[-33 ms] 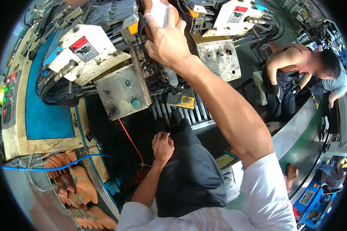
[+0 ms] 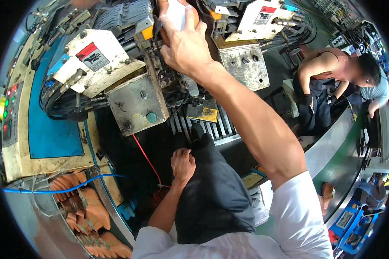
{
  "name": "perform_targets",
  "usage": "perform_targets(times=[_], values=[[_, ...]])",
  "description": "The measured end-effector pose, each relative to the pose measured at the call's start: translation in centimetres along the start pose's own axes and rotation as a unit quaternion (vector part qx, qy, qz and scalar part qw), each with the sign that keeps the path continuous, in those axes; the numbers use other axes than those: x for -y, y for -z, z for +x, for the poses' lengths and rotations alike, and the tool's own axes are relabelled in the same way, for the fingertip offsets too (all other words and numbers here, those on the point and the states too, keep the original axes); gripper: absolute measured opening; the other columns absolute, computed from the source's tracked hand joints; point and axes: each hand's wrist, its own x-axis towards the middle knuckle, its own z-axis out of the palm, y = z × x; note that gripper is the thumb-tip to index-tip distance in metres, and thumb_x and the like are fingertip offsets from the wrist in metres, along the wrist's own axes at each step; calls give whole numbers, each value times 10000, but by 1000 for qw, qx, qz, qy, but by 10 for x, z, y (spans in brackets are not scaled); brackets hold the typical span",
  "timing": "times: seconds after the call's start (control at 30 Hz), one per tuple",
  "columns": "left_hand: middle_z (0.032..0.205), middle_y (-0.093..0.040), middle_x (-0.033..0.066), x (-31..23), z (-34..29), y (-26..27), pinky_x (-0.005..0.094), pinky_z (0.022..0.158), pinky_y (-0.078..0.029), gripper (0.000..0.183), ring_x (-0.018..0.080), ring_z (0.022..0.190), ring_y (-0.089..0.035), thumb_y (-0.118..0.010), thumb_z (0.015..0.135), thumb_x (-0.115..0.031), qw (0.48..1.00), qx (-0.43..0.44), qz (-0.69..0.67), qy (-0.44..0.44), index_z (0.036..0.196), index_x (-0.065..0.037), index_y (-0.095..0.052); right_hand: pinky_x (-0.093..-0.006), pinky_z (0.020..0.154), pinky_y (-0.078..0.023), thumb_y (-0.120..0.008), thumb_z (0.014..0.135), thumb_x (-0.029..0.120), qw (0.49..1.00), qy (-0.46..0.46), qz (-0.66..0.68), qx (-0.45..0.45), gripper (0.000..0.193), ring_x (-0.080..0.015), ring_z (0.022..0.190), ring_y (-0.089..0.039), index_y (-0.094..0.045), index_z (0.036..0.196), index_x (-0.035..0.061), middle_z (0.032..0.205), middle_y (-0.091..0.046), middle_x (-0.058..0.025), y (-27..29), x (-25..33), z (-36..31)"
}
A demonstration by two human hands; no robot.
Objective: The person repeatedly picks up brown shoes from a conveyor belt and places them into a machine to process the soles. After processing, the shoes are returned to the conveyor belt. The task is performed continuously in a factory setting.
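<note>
At the top middle, a brown shoe upper (image 2: 196, 18) with a white underside faces up between the two sides of a machine. My right hand (image 2: 188, 47) reaches up to it from the right and grips its near end, fingers over the white surface and thumb side along the left. The shoe's far end is cut off by the picture's edge. My left hand (image 2: 183, 165) rests against my dark trouser leg, its fingers loosely curled. I see nothing in it, though the palm is hidden.
White machine housings (image 2: 96, 62) with hoses flank the shoe. A metal box with a green button (image 2: 151, 117) juts out below. At the lower left, a rack (image 2: 124, 228) holds several brown shoe uppers (image 2: 95, 209). A blue hose (image 2: 69, 187) crosses there. A co-worker (image 2: 322, 82) sits at right.
</note>
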Motion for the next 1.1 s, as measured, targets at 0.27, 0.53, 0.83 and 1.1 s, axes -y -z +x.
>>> perform_targets(times=[0.27, 0.53, 0.83, 1.1], values=[[1172, -721, 119, 3, -1, -2, 514, 998, -523, 220, 362, 1162, -659, -705, 903, -118, 1000, -20, -1, -20, 1113, -87, -761, -668, 1084, -437, -712, 882, 224, 1000, -8, 1, 25, 749, -689, 1324, -436, -457, 1574, 91, 1579, -293, -517, 10, -4, 16], [1130, -728, 186, 19, 9, -13, 523, 968, -532, 203, 411, 1096, -669, -645, 916, -112, 996, 3, 23, -85, 1076, -29, -738, -659, 1154, -394, -645, 925, 175, 997, -15, -14, 80, 713, -625, 1420, -407, -442, 1605, 103, 1516, -471, -403, 26, 4, -4], [1232, -705, 246, 21, 17, -15, 522, 1039, -522, 354, 442, 1162, -661, -557, 975, -209, 992, 95, 75, -29, 1190, -20, -765, -476, 1075, -534, -738, 792, 8, 964, -252, 82, -13, 626, -417, 1305, -588, -644, 1409, 57, 1399, -609, -204, 124, -46, -539], [1255, -707, 253, 80, 23, -21, 498, 1070, -502, 360, 437, 1202, -658, -575, 1030, -209, 991, 92, 33, -89, 1274, 11, -722, -478, 1099, -525, -694, 923, 121, 601, -728, -271, 188, 654, -428, 1292, -604, -529, 1556, 133, 1440, -601, -219, 413, -34, -956]])
